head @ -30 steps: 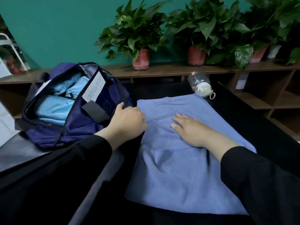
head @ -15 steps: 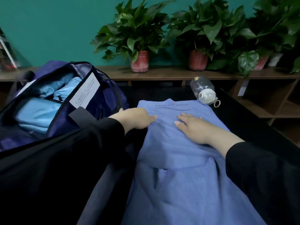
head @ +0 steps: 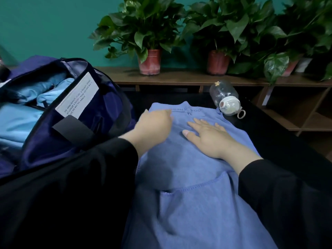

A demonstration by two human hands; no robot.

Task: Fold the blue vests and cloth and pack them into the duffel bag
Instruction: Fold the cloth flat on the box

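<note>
A blue towel-like cloth lies spread on the black table, its printed far edge slightly rumpled. My right hand presses flat on its far half, fingers straight. My left hand is blurred over the cloth's far left corner with its fingers bent down onto the fabric; whether it pinches the cloth I cannot tell. At the left stands the navy duffel bag, unzipped. Light blue folded vests lie inside it.
A clear water bottle with a white cap lies on its side at the cloth's far right corner. Behind the table a wooden shelf carries several potted plants. The table's right edge drops off toward lower shelves.
My left hand has moved from the cloth's left edge up to its far left corner. The right hand has stayed flat on the cloth. The camera has leaned closer.
</note>
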